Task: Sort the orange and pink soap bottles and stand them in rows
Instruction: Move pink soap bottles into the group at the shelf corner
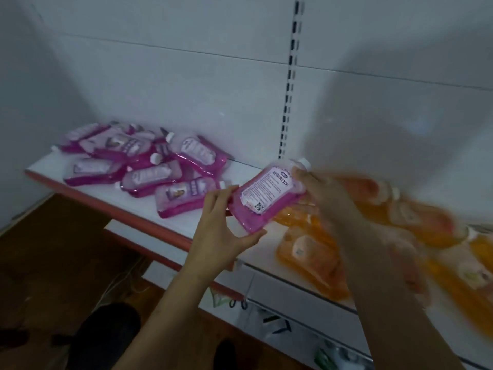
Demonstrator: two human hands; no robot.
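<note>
- While you hold one pink soap bottle (268, 194) above the shelf (170, 217), your left hand (226, 236) pinches its bottom corner between thumb and fingers, and your right hand (320, 189) grips the neck just below the white cap (304, 163).
- Sorting looks to be the step in hand: the pink pile (149, 166) lies flat at ten o'clock, the orange bottles (373, 236) at three o'clock, blurred.
- None stands upright yet, so the rows are not begun.
- Your next move probably calls for carrying this bottle toward ten o'clock, cap up, and setting it down on its base near the pink pile.
</note>
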